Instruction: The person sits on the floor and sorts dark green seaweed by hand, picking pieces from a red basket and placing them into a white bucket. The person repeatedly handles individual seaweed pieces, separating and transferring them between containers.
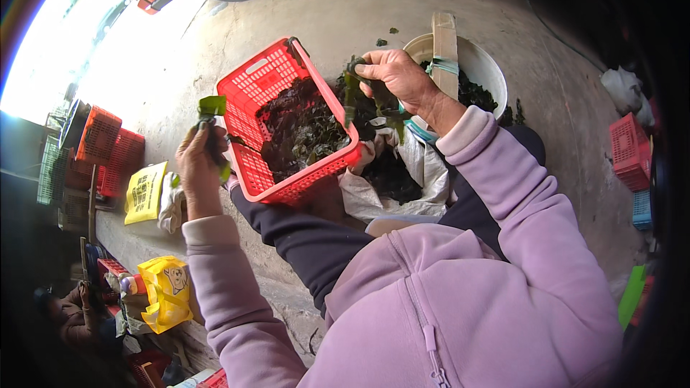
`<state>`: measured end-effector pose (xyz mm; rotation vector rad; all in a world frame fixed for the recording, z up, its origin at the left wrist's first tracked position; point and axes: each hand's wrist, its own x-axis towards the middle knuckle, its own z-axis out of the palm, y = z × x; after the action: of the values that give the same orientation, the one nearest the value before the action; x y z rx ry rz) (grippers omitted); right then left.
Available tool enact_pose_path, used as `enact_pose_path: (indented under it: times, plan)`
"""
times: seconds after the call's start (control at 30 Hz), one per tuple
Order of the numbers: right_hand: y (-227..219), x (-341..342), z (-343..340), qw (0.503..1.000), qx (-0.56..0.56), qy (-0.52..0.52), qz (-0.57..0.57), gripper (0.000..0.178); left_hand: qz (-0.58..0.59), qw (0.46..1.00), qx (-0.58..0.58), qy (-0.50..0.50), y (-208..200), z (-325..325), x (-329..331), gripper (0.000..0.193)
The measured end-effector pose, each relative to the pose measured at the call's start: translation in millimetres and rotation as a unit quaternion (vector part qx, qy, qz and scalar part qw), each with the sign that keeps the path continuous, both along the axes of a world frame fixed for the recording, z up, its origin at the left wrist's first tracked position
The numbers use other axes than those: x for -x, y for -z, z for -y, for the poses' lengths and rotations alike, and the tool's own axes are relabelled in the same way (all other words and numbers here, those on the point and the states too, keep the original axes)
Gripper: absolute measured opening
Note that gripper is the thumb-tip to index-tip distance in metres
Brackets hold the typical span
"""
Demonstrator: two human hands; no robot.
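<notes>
Left grip point(198, 165) is pinched closed on a green frond point(213, 105), its bright end up; right grip point(404, 80), also closed, pinches hanging fronds point(350, 98). Between the grips stands a crate point(241, 86) with a dark heap point(305, 126); below the right grip sits a sack point(435, 165), beyond it a bucket point(496, 79). Light, firm pinches near the thick ends should best prevent tearing and keep blades off the crate's rim.

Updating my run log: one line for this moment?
left hand: holds green leafy piece; right hand: holds dark green leafy strip; red rectangular plastic basket: dark leafy heap inside
</notes>
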<state>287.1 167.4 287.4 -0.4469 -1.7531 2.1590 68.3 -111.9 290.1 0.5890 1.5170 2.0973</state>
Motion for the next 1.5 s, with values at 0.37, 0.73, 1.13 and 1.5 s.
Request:
enact_pose_path:
  times: [0.37, 0.73, 1.13, 1.5]
  plan:
    - [29, 5, 47, 0.996, 0.081, -0.033, -0.019, 0.019, 0.204, 0.977, -0.015, 0.062, 63, -87, -95, 0.013]
    - [97, 1, 66, 0.997, 0.007, -0.067, -0.028, 0.022, 0.411, 0.895, -0.067, 0.158, 111, -96, -119, 0.046]
    - [86, -46, 36, 0.963, 0.235, -0.079, 0.107, 0.066, 0.137, 0.973, -0.001, 0.184, 70, -116, -146, 0.011]
    - [61, -47, 30, 0.985, 0.152, 0.023, 0.075, 0.026, 0.028, 0.957, 0.131, 0.256, 74, -115, -158, 0.019]
